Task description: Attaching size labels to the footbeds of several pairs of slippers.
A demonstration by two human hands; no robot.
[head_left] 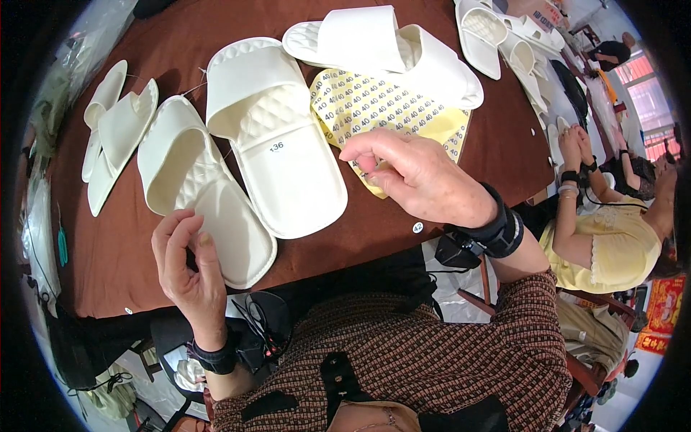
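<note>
A pair of white slippers lies in front of me on the brown-covered table. My left hand (188, 263) hovers by the toe-side edge of the left slipper (241, 241), its fingers loosely bent, apart from the thumb, with nothing visible in them. The right slipper (295, 189) carries a small printed mark on its insole. My right hand (425, 176) is over the lower edge of a yellow sheet of round printed stickers (360, 108). Its fingers curl, and a gap shows between forefinger and thumb. Whether a tiny sticker clings to a fingertip I cannot make out.
Another white pair (356, 36) rests partly on the sheet's far edge. More slippers lie at the left (122, 140) and far right (481, 36). A loose round sticker (417, 227) is near the table's front edge. A person in yellow (604, 237) sits at the right.
</note>
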